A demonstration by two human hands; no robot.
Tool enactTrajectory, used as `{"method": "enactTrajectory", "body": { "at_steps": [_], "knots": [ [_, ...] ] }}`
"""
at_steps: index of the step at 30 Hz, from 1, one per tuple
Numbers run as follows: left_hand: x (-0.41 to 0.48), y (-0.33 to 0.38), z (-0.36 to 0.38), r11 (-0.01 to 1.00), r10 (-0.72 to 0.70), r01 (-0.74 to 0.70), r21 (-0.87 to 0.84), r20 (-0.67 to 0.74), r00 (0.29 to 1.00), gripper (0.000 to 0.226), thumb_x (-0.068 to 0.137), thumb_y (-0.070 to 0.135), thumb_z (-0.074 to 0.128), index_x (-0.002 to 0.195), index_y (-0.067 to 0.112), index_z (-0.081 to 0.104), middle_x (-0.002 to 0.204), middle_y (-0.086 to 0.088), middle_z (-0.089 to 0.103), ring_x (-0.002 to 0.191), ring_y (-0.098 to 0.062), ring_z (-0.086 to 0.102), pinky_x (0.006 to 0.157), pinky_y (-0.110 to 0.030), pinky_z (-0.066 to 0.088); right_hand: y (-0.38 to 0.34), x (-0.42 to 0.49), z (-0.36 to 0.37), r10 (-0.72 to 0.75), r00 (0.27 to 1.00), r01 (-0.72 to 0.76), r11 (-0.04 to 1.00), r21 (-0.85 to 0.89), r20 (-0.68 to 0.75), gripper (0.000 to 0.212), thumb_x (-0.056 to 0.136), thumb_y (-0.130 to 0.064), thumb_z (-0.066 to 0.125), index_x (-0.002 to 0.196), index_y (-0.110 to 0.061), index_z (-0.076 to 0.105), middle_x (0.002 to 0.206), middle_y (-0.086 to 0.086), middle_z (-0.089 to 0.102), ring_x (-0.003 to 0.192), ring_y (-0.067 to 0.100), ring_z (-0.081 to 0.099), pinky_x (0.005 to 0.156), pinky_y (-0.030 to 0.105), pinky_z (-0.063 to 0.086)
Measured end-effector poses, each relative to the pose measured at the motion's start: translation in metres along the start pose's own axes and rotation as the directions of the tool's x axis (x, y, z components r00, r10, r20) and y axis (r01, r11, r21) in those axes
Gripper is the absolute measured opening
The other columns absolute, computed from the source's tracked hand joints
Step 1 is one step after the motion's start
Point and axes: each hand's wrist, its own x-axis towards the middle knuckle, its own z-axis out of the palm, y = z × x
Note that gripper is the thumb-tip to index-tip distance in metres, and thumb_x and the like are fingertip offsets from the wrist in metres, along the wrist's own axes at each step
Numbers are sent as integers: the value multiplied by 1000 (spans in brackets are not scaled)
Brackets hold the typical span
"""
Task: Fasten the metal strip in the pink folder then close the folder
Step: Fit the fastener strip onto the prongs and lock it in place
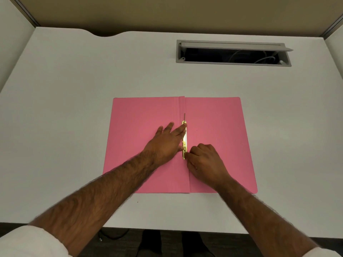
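Note:
The pink folder (pixel 219 127) lies open and flat on the white desk. A gold metal strip (pixel 184 140) runs along its centre fold, with a thin prong standing up at its far end. My left hand (pixel 168 140) rests flat on the left leaf, fingers spread, its index finger lying against the strip's far end. My right hand (pixel 203 158) is curled on the right leaf, its fingertips pinched at the near end of the strip. What the fingertips hold there is hidden.
The white desk (pixel 74 108) surrounds the folder. A grey cable tray (pixel 233 52) with its lid up sits at the back right, cables inside. Beige partition walls stand behind. The desk's front edge lies close under my forearms.

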Motion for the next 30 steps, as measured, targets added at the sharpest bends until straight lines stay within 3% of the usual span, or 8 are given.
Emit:
{"method": "enactTrajectory", "body": {
  "at_steps": [3, 9, 13, 16, 19, 24, 30],
  "knots": [
    [-1, 1, -1, 1000, -3, 3, 11, 3, 1000, 75, 100, 41, 53, 160, 16, 16, 170, 3, 3, 154, -36, 10, 121, -59, 18, -4, -3, 1, 11, 1000, -11, 1000, -12, -7, 16, 93, -19, 62, 89, -11, 76, 77, 5, 69, 69, 26, 58, 67, 38, 48],
    [-1, 1, -1, 1000, 0, 0, 19, 8, 1000, 75, 100, 40, 54, 160, 15, 17, 170, 3, 5, 154, -37, 11, 121, -59, 18, -30, -10, 10, 243, 963, -238, 970, 55, -119, 13, 90, -13, 67, 86, -9, 78, 73, 7, 71, 68, 27, 62, 80, 41, 52],
    [-1, 2, -1, 1000, -2, 2, 8, 3, 1000, 73, 101, 39, 52, 160, 15, 17, 170, 4, 4, 154, -36, 11, 122, -59, 18, -44, -12, 21, 303, 936, -305, 952, 14, -182, 7, 86, -8, 71, 80, -7, 75, 70, 7, 67, 64, 28, 59, 77, 42, 52],
    [-2, 2, -2, 1000, -4, 4, 1, 6, 1000, 71, 101, 39, 51, 159, 15, 18, 170, 5, 3, 154, -36, 10, 122, -59, 17, -48, -11, 28, 238, 949, -255, 965, -60, -207, 2, 82, -6, 73, 83, -5, 72, 76, 11, 69, 67, 31, 59, 77, 45, 52],
    [-2, 3, -2, 1000, -3, 3, 1, 6, 1000, 71, 101, 39, 50, 160, 16, 17, 170, 5, 2, 155, -35, 9, 122, -58, 16, -46, -17, 35, 169, 972, -191, 973, -127, -163, 15, 83, -11, 74, 95, -2, 71, 87, 15, 72, 74, 33, 61, 82, 49, 53],
    [-2, 1, -1, 1000, -1, 1, 17, 10, 1000, 71, 101, 40, 51, 159, 15, 18, 170, 4, 2, 154, -36, 10, 122, -59, 17, -41, -24, 41, 145, 970, -172, 977, -130, -195, 18, 95, -9, 57, 102, 0, 70, 93, 17, 70, 84, 35, 59, 87, 53, 51],
    [-1, 0, 0, 1000, 3, -4, 26, 10, 1000, 70, 102, 41, 48, 159, 16, 17, 170, 5, 0, 154, -36, 9, 121, -59, 17, -32, -35, 42, 68, 983, -96, 982, -162, -169, 27, 91, -13, 66, 114, 1, 67, 102, 18, 71, 91, 37, 63, 94, 58, 49]
  ]
}}
